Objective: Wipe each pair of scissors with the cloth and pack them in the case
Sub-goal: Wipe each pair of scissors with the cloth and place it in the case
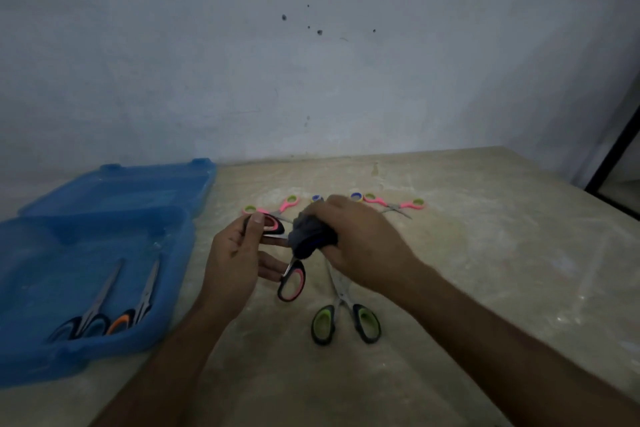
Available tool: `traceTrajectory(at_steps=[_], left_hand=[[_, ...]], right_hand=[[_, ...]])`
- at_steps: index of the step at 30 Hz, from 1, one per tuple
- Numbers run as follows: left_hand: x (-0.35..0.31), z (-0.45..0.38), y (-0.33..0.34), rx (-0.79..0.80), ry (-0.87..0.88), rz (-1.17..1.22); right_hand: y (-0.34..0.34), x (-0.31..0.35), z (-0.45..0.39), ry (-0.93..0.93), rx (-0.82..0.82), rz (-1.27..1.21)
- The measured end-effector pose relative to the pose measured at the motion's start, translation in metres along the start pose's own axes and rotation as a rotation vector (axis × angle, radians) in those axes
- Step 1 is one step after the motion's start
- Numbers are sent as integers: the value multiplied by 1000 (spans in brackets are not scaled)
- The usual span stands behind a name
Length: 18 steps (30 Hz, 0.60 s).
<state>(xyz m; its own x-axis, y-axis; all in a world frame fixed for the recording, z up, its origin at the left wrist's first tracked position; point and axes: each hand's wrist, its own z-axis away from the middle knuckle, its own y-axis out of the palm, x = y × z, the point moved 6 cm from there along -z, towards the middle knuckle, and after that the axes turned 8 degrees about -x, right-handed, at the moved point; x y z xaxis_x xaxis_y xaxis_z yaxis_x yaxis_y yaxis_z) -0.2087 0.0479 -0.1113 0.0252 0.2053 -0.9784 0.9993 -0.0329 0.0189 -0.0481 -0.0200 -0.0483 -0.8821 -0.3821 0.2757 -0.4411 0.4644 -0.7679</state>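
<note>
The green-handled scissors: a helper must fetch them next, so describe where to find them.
On the table, right of the blue case, look just below the right hand. The green-handled scissors lie flat, handles toward the viewer. They alone have black handles lined in green.

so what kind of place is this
Probably a plain workroom or storeroom, not a shop: a bare, marked wall, a rough, dusty table against it, and an open blue case for packing scissors.

There is only one view, from a camera on the person's head. It looks forward and down, close over the table (485, 253), and faces the wall (311, 80) behind it.
</note>
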Motion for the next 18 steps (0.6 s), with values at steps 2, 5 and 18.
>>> traceTrajectory(at_steps=[2,5,18], left_hand=[[-2,2,-1,-41,32,5],[-4,2,-8,-106,31,55],[-18,5,8,-158,-196,363]], right_hand=[[15,4,4,-6,2,47],[23,2,15,-53,104,16],[19,-23,31,557,99,-612]])
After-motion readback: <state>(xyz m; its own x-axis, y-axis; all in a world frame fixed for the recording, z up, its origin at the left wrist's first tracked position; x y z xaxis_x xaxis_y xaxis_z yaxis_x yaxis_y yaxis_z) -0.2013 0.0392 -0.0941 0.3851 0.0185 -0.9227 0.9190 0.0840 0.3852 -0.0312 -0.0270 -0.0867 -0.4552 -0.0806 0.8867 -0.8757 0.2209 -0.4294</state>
